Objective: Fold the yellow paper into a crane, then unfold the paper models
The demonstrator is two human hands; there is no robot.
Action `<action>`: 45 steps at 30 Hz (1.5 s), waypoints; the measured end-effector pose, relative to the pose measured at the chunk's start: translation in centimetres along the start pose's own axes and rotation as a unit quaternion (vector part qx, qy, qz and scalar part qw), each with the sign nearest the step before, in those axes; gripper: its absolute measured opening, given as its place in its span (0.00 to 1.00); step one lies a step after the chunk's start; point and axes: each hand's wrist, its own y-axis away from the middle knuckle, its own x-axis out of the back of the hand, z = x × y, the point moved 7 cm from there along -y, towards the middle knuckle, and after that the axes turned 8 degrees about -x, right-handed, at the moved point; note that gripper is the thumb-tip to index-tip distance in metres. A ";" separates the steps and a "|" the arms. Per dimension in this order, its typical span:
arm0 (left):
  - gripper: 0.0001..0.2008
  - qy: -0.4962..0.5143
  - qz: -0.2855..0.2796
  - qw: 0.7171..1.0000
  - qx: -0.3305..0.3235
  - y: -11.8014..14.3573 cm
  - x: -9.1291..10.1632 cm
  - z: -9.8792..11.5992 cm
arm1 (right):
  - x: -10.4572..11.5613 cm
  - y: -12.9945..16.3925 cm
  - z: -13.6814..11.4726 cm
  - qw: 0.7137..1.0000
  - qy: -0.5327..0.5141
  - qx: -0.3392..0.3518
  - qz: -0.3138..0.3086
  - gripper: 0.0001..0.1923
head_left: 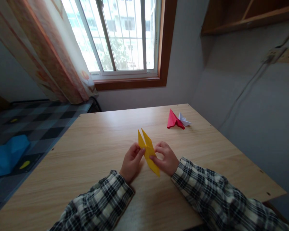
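Note:
A folded yellow paper (148, 150) is held up above the wooden table, tilted, with two narrow points at its upper end and one point at the lower end. My left hand (132, 160) pinches its left edge between thumb and fingers, near where the two points part. On the other side, my right hand (165, 158) grips the right edge, thumb across the front face and fingers bent behind. The fingertips at the back of the paper are partly hidden.
The wooden table (106, 138) spans the foreground. Toward its far right stand a red folded paper (174, 120) and a white folded paper (183, 119), close together. A blue folded paper (9, 154) lies on the checked bed cover (53, 112) at left. A window (125, 38) is beyond.

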 end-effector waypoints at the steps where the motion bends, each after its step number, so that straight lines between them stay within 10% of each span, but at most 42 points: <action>1: 0.15 0.004 -0.004 1.000 0.003 0.0 -0.1 0.0 | 0.0 0.0 -0.2 1.000 -0.005 0.007 0.000 0.06; 13: 0.22 0.063 -0.025 0.997 0.045 0.3 -0.4 -1.0 | -1.9 0.7 1.3 0.958 -0.214 -0.146 -0.124 0.21; 33: 0.19 0.001 -0.091 0.993 0.073 0.7 -1.4 -1.7 | -1.2 -0.7 1.6 0.952 -0.265 -0.152 0.017 0.13; 45: 0.16 0.049 -0.031 0.995 0.083 0.3 -0.3 -3.1 | -1.7 -0.8 1.6 0.940 -0.294 -0.168 0.030 0.15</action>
